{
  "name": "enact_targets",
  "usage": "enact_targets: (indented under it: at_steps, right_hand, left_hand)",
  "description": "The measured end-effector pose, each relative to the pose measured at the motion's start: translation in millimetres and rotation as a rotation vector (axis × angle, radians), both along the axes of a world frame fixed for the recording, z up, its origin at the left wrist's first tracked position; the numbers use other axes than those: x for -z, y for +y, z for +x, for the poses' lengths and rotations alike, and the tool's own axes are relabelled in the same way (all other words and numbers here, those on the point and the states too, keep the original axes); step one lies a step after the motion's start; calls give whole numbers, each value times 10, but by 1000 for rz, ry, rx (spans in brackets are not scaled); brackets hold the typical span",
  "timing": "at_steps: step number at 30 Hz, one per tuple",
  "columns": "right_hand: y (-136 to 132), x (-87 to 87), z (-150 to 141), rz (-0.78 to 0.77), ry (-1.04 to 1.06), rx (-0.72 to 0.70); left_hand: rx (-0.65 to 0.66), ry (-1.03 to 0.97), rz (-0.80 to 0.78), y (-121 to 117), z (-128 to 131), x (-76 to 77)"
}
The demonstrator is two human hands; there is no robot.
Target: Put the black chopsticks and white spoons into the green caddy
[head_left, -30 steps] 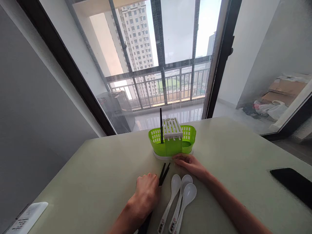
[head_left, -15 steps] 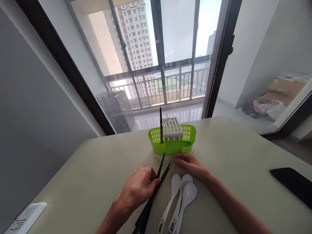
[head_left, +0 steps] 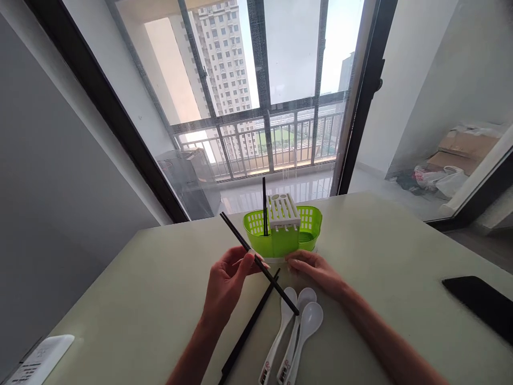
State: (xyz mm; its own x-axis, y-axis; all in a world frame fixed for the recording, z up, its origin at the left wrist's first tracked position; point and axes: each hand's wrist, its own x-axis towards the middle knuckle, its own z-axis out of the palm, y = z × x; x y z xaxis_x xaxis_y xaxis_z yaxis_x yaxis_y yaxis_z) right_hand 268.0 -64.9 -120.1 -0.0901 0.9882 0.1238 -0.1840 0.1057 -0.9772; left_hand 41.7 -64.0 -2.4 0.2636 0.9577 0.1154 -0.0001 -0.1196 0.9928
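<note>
Black chopsticks point(head_left: 234, 231) are pinched between the thumb and fingers of my left hand point(head_left: 230, 278), raised over the table and slanting down to the right across the spoons. My right hand point(head_left: 310, 269) rests at the front base of a green and white utensil holder point(head_left: 285, 243), its fingers touching the white rim; a grip on it is hard to see. Black chopsticks point(head_left: 264, 206) stand upright in the holder's left basket. More chopsticks point(head_left: 250, 325) lie on the table beneath my left hand. Three white spoons point(head_left: 311, 319) lie beside them, bowls toward the holder.
The pale table point(head_left: 160, 289) extends to a glass door behind the holder. A black flat object point(head_left: 483, 302) lies at the right edge, and a white object point(head_left: 48, 355) at the lower left.
My left hand has lifted chopsticks off the table and turned them, so they now slant the other way. My right hand has stayed at the holder's base.
</note>
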Motion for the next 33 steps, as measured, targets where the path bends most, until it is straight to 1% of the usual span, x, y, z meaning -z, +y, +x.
enact_targets:
  at_steps: [3,6,10,13,15,19,22,25,28,31,33]
  right_hand:
    - [-45,-68,0,22,87,-60]
    - [-91,-102,12,-32,194,-159]
    - [-143,-131,23,-124,225,-337]
    - [-163,-164,-1,-143,200,-403]
    - [-163,-179,-24,-140,200,-393]
    - [-141,-182,-48,-113,227,-314]
    - [-126,-184,-41,-99,229,-258]
    - [-120,-197,-26,-93,215,-201]
    - [-117,-198,-13,-67,173,-148]
    - [-115,-181,-3,-32,141,-124]
    - [-115,-173,1,-16,133,-118]
  left_hand:
    - [-75,-143,63,8,30,67]
    - [-107,-229,111,12,70,125]
    - [-134,-261,144,18,129,145]
    - [-152,-245,157,34,158,161]
    - [-163,-234,162,55,165,190]
    - [-182,-232,178,106,157,262]
    - [-188,-233,173,129,142,275]
    - [-227,-218,134,127,126,239]
    - [-315,-224,69,108,115,172]
    - [-375,-271,10,89,108,97]
    - [-385,-309,-13,82,101,51]
